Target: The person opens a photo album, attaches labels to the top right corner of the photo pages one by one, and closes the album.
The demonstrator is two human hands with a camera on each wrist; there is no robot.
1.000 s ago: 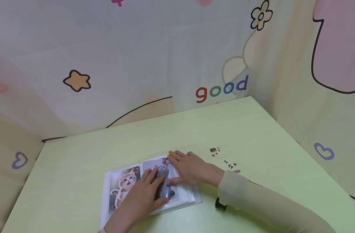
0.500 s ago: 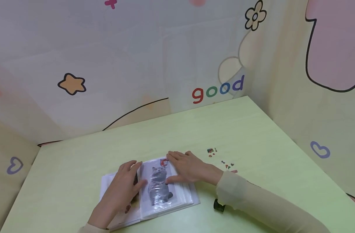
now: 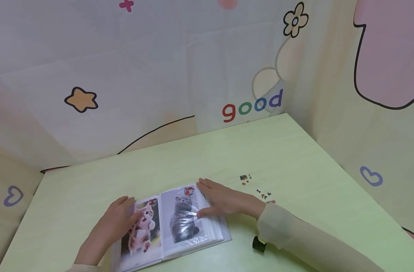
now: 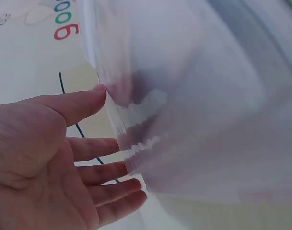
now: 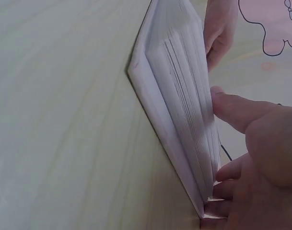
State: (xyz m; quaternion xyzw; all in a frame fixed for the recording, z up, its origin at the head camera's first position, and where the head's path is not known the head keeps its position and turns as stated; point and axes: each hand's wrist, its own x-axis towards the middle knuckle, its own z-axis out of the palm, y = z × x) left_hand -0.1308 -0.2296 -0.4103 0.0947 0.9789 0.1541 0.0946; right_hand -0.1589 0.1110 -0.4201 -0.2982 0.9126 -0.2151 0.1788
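A photo album (image 3: 209, 233) lies spread on the table, its clear page sleeves glossy. Its left page shows a kitten picture (image 3: 144, 232), its right page a grey cat picture (image 3: 182, 223); each has a small red sticker in its top right corner. My left hand (image 3: 110, 221) rests at the left page's outer side, thumb over the kitten picture. Its fingers extend along the page edge in the left wrist view. My right hand (image 3: 225, 198) rests on the right page's outer part. In the right wrist view, its thumb and fingertips touch the page stack (image 5: 184, 96).
Several tiny stickers or cut-outs (image 3: 264, 195) lie on the green table (image 3: 288, 158) right of the album. A small black object (image 3: 258, 244) sits beside the right sleeve. Printed cloth walls (image 3: 152, 75) stand behind and at both sides.
My left hand has moved left, off the grey cat picture and across the kitten page to its outer side. Both pictures now show more fully. My right hand has stayed on the right page.
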